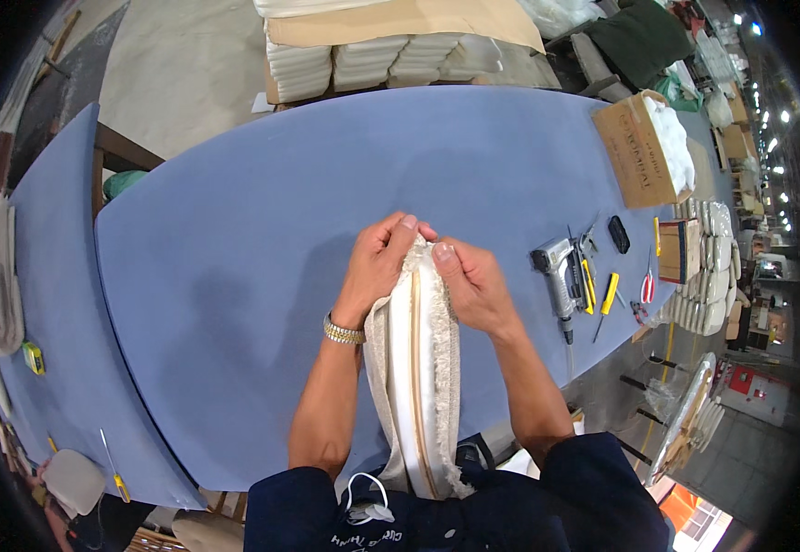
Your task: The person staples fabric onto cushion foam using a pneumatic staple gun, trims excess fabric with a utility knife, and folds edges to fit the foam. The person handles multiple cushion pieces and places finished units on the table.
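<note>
A cushion-like upholstered piece (pixel 403 368) stands on edge between my arms, its near end against my body. Beige woven fabric with frayed edges wraps its sides, and white padding shows along the open middle with a thin tan strip running lengthwise. At the far end my left hand (pixel 379 262) pinches the fabric edge, fingers curled. Across from it my right hand (pixel 473 283) grips the same end, thumb pressed on the fabric. Both hands nearly touch at the top. Fingertips behind the fabric are hidden.
On the blue-covered table (pixel 225 230) at right lie a staple gun (pixel 559 276), yellow-handled screwdrivers (pixel 609 294), red-handled scissors (pixel 648 287) and a black object (pixel 618 235). A cardboard box (pixel 634 156) stands at the far right corner. Leftward are a tape measure (pixel 34 359) and another screwdriver (pixel 118 478).
</note>
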A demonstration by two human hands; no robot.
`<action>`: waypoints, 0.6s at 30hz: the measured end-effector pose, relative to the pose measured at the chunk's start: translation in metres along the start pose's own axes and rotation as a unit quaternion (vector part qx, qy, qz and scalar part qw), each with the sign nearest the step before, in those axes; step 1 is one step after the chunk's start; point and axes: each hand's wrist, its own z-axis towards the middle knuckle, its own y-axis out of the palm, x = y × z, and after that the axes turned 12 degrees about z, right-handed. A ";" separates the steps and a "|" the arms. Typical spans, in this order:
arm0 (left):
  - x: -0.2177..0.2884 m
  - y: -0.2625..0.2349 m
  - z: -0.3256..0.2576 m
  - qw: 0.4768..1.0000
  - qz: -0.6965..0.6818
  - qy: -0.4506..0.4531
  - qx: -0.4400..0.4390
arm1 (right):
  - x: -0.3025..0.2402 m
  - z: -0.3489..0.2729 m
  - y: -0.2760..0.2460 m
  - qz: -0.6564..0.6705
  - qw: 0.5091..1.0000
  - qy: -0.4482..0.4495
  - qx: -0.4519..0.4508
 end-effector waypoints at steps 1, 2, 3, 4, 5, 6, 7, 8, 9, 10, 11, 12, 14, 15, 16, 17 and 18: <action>-0.003 0.003 0.000 1.000 -0.001 0.004 0.008 | -0.007 0.002 -0.001 -0.031 0.999 -0.006 -0.006; -0.005 0.006 0.000 1.000 -0.002 0.007 0.016 | -0.012 0.003 -0.001 -0.062 0.998 -0.012 -0.012; -0.008 0.009 0.000 1.000 -0.005 0.011 0.021 | -0.015 0.003 -0.002 -0.101 0.994 -0.034 -0.019; -0.011 0.011 -0.001 0.999 -0.009 0.023 0.030 | -0.017 0.001 -0.003 -0.140 0.988 -0.056 -0.027; -0.013 0.014 -0.001 0.999 -0.013 0.034 0.038 | -0.019 -0.002 -0.002 -0.179 0.980 -0.078 -0.034; -0.014 0.019 -0.001 0.998 -0.020 0.046 0.045 | -0.023 -0.004 0.000 -0.215 0.971 -0.098 -0.046; -0.013 0.021 -0.004 0.995 -0.021 0.078 0.064 | -0.028 -0.008 0.005 -0.250 0.959 -0.118 -0.059; -0.012 0.023 -0.005 0.994 -0.040 0.075 0.063 | -0.030 -0.012 0.009 -0.284 0.946 -0.137 -0.073; -0.010 0.019 -0.007 0.994 -0.052 0.073 0.065 | -0.031 -0.014 0.014 -0.290 0.944 -0.136 -0.078; -0.008 0.017 -0.009 0.993 -0.063 0.071 0.067 | -0.032 -0.015 0.018 -0.311 0.939 -0.130 -0.065; -0.010 0.018 -0.010 0.991 -0.053 0.097 0.077 | -0.031 -0.016 0.021 -0.331 0.934 -0.124 -0.053; -0.009 0.016 -0.009 0.987 -0.034 0.128 0.086 | -0.031 -0.014 0.025 -0.346 0.929 -0.124 -0.035; -0.004 0.011 -0.015 0.975 0.012 0.197 0.103 | -0.029 -0.016 0.024 -0.269 0.959 -0.092 -0.020; -0.001 0.009 -0.026 0.965 0.041 0.236 0.107 | -0.027 -0.016 0.021 -0.227 0.971 -0.075 -0.012; -0.002 0.006 -0.038 0.954 0.072 0.270 0.112 | -0.026 -0.018 0.020 -0.186 0.981 -0.048 -0.001; -0.001 0.007 -0.044 0.947 0.121 0.275 0.117 | -0.025 -0.019 0.017 -0.144 0.989 -0.021 0.008; 0.003 0.006 -0.049 0.953 0.133 0.244 0.124 | -0.025 -0.023 0.015 -0.101 0.995 0.009 0.018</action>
